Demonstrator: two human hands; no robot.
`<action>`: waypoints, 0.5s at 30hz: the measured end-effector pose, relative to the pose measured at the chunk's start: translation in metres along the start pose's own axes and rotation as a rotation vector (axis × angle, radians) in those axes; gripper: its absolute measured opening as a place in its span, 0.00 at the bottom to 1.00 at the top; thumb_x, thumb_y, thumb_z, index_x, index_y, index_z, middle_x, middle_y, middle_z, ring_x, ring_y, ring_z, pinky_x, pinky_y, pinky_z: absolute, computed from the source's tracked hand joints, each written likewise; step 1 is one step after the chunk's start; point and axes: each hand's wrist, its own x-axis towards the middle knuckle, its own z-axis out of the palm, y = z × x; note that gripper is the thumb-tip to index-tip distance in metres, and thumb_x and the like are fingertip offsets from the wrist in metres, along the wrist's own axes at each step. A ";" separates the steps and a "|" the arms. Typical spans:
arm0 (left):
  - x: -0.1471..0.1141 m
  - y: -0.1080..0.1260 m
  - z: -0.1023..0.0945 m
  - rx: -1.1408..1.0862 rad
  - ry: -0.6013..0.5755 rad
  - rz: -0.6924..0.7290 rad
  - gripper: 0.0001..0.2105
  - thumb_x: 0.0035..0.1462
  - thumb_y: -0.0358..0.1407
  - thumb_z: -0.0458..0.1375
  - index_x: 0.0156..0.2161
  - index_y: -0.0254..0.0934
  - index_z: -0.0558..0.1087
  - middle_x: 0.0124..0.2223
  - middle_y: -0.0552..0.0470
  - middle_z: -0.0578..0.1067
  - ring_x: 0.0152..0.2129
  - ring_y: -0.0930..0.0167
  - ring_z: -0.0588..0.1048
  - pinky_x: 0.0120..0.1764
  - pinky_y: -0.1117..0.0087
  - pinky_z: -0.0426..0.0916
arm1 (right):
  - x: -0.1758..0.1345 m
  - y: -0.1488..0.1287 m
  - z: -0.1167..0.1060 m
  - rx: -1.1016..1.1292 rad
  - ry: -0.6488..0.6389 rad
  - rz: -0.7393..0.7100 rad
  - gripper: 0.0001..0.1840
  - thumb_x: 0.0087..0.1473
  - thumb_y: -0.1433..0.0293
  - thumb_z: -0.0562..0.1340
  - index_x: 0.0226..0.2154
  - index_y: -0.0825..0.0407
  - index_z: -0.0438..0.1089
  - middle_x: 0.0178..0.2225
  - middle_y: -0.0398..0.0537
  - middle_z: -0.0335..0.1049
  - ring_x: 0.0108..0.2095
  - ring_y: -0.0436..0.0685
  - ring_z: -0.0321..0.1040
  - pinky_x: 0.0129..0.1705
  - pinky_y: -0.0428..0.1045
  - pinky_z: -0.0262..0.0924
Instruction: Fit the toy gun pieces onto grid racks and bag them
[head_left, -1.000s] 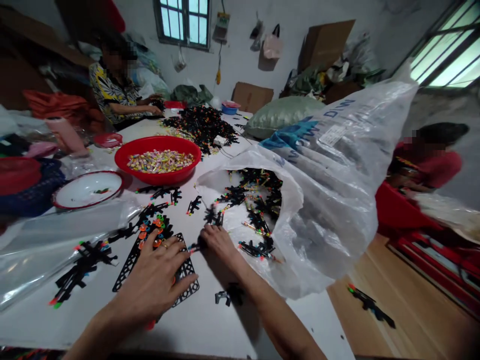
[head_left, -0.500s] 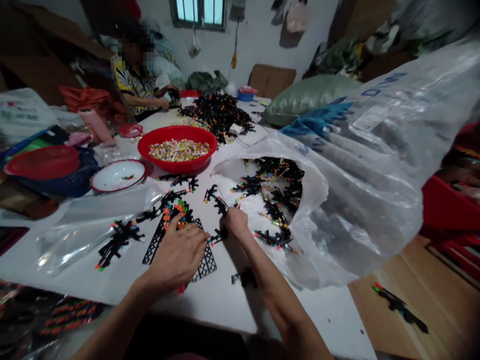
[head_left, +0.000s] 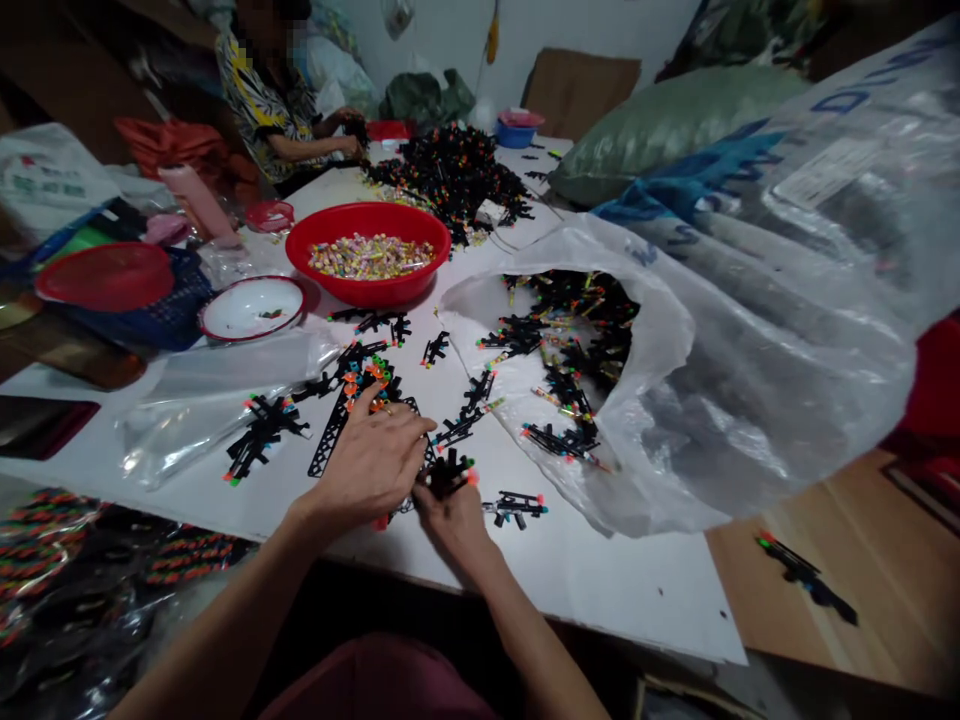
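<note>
My left hand [head_left: 371, 450] lies palm down, fingers stretched out, over a black lattice-patterned plastic piece [head_left: 327, 440]. Orange and green toy gun tips [head_left: 369, 376] poke out just past its fingers. Close beside it, my right hand [head_left: 456, 518] is closed around a black toy gun [head_left: 448, 470] with a red and green tip. Part of that gun is hidden by the fingers. Right of this hand lies another toy gun [head_left: 516, 507], and more toy guns [head_left: 466, 410] lie beyond it. A further cluster of toy guns [head_left: 262, 432] rests left of the lattice piece.
A large clear plastic bag [head_left: 757, 330] full of toy guns opens toward me on the right. Behind stand a red basin [head_left: 367, 292] of small colourful pieces and a white bowl [head_left: 253, 308]. Clear bags [head_left: 187, 410] lie left. Across the table sits a co-worker [head_left: 277, 110] by a toy gun heap [head_left: 457, 180].
My right hand has come back from near the bag's mouth to beside my left hand, now with a toy gun in it. The left hand stays over the lattice piece. The view has tilted down.
</note>
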 end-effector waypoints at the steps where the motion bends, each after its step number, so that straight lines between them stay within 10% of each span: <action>1: 0.000 0.000 0.000 -0.004 0.001 0.003 0.14 0.61 0.35 0.45 0.45 0.38 0.72 0.40 0.49 0.76 0.43 0.66 0.72 0.61 0.50 0.41 | 0.001 -0.003 0.001 -0.111 -0.021 -0.021 0.11 0.53 0.65 0.57 0.37 0.54 0.68 0.32 0.50 0.70 0.31 0.57 0.67 0.34 0.48 0.58; 6: 0.000 -0.001 0.000 -0.014 -0.001 0.022 0.17 0.60 0.43 0.50 0.47 0.37 0.72 0.41 0.47 0.76 0.45 0.63 0.72 0.61 0.49 0.40 | 0.006 -0.023 0.007 -0.594 -0.121 -0.035 0.15 0.53 0.77 0.53 0.43 0.54 0.67 0.37 0.53 0.71 0.36 0.58 0.68 0.35 0.48 0.57; 11: 0.001 -0.007 0.000 -0.007 0.011 0.024 0.14 0.60 0.36 0.47 0.44 0.38 0.73 0.40 0.48 0.76 0.43 0.65 0.73 0.62 0.49 0.37 | 0.041 -0.022 -0.040 -0.475 -0.419 -0.115 0.09 0.52 0.73 0.58 0.37 0.52 0.70 0.34 0.45 0.71 0.33 0.52 0.67 0.32 0.44 0.56; 15: 0.002 -0.008 -0.001 -0.013 0.023 0.028 0.14 0.59 0.34 0.47 0.43 0.38 0.74 0.40 0.49 0.77 0.42 0.65 0.73 0.61 0.49 0.39 | 0.088 -0.006 -0.093 -0.748 -0.162 -0.077 0.15 0.54 0.78 0.52 0.42 0.53 0.68 0.44 0.52 0.67 0.42 0.55 0.64 0.37 0.45 0.56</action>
